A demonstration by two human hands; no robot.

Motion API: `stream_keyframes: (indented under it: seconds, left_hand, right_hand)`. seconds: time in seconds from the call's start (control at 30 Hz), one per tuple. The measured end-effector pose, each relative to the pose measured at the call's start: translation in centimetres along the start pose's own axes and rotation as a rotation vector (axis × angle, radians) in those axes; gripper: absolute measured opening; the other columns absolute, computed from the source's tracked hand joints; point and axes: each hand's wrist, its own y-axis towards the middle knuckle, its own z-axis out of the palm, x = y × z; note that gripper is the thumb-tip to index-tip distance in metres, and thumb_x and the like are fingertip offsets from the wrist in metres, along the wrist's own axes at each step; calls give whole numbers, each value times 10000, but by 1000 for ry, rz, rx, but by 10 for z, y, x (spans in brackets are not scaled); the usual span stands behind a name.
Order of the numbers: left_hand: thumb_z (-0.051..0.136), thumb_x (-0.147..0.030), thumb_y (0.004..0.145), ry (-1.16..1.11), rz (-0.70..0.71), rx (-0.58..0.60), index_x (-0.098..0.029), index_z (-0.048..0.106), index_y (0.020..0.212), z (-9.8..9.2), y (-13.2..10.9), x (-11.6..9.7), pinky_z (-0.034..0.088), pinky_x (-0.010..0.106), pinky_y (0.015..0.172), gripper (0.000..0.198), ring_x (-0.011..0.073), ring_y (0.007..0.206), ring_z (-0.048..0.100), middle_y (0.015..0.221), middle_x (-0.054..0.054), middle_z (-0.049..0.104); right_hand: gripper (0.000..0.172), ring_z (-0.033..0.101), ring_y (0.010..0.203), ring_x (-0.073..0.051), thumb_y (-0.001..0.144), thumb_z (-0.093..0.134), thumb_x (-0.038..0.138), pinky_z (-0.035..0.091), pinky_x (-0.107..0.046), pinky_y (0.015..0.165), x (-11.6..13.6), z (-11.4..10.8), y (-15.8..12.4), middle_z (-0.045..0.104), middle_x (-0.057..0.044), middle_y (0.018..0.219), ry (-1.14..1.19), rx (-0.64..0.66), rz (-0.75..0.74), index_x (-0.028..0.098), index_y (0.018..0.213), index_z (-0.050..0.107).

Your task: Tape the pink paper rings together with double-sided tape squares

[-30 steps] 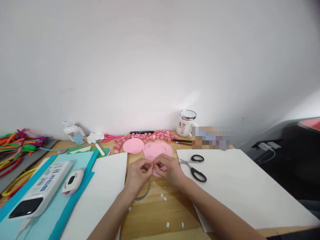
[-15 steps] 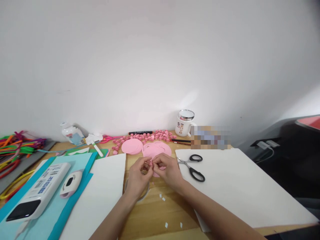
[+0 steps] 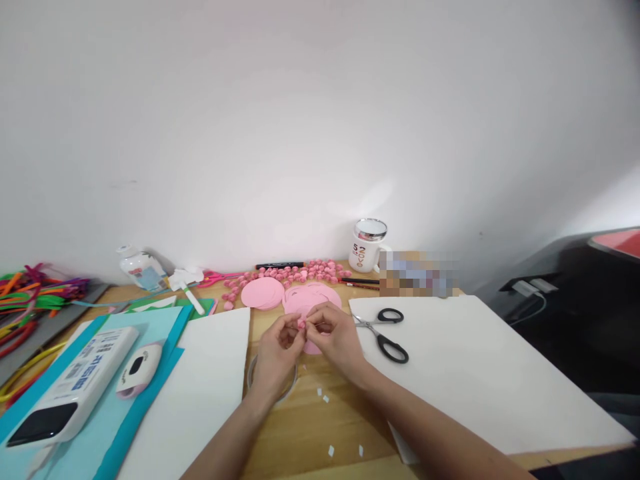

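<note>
Between the fingertips of my left hand and my right hand is a small pink paper rose, partly covered by the fingers. Both hands are closed in a pinch and meet at it. Under and behind them lie pink paper discs, some cut into rings or spirals. Farther back, many small rolled pink paper roses are heaped along the wall. A roll of tape lies flat on the table, half hidden by my left hand and wrist.
Black-handled scissors rest on a white sheet at right. A white mug stands at the back. Left are a white power bank, teal paper, a fallen bottle and coloured pipe cleaners. Tiny paper scraps dot the wood.
My fingers have shifted slightly around the pink paper rose, and more of it shows between them. The whole view has moved a little; the other things lie as before.
</note>
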Motion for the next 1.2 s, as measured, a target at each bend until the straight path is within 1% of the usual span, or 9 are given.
stream_keyframes:
  seconds: [0.17, 0.4, 0.53, 0.67, 0.77, 0.9, 1.0, 1.2]
  left_hand:
    - [601, -309, 694, -43, -18, 12, -133, 578, 878, 2, -1, 0, 492, 267, 641, 255, 156, 674, 612, 746, 49, 652]
    - [605, -296, 695, -129, -54, -23, -120, 595, 868, 1, -2, -5, 494, 256, 610, 248, 157, 640, 628, 759, 68, 680]
    - [611, -297, 688, -134, -36, -45, -115, 623, 898, 2, -2, -8, 496, 259, 621, 278, 156, 636, 628, 761, 73, 688]
    - [622, -294, 680, -145, -50, -53, -112, 634, 858, 3, -3, -10, 496, 244, 616, 255, 148, 626, 628, 755, 73, 692]
    - [641, -291, 658, -143, -84, -96, -115, 640, 833, 3, -3, -10, 500, 236, 609, 248, 159, 650, 638, 744, 71, 697]
    - [657, -283, 629, -134, -94, -128, -114, 648, 789, 3, -3, -8, 511, 249, 615, 233, 171, 649, 645, 723, 70, 699]
    - [654, -271, 628, -83, -61, -116, -115, 651, 778, 1, -2, -6, 518, 257, 604, 216, 174, 627, 644, 697, 64, 696]
    - [623, -263, 655, 128, 52, -57, -124, 656, 803, -7, 2, 2, 511, 247, 570, 205, 159, 587, 619, 651, 38, 672]
  right_hand:
    - [61, 562, 667, -124, 675, 559, 153, 499, -222, 559, 0, -1, 0, 563, -29, 763, 28, -15, 63, 174, 628, 590]
    - [70, 568, 672, -127, 675, 580, 193, 503, -229, 563, 3, 2, -1, 566, -27, 761, 71, -14, 131, 166, 612, 595]
    - [89, 570, 625, -120, 675, 583, 208, 507, -241, 567, 4, 3, 0, 567, -25, 747, 137, -23, 205, 153, 605, 592]
    - [102, 567, 590, -113, 682, 577, 218, 505, -242, 559, 4, 5, 0, 570, -23, 730, 150, -27, 242, 146, 612, 593]
    - [96, 571, 618, -119, 692, 566, 211, 505, -244, 583, 5, 6, -1, 585, -29, 739, 109, -35, 229, 147, 625, 592]
    - [75, 571, 638, -119, 695, 551, 186, 507, -239, 588, 4, 6, -3, 592, -35, 762, 68, -37, 158, 152, 638, 585]
    - [68, 570, 633, -119, 697, 540, 175, 512, -239, 584, 2, 6, -3, 597, -36, 752, 34, -20, 109, 157, 656, 591]
    - [75, 577, 659, -124, 685, 540, 139, 510, -234, 603, -2, 2, -2, 604, -37, 754, -66, 31, 4, 166, 706, 607]
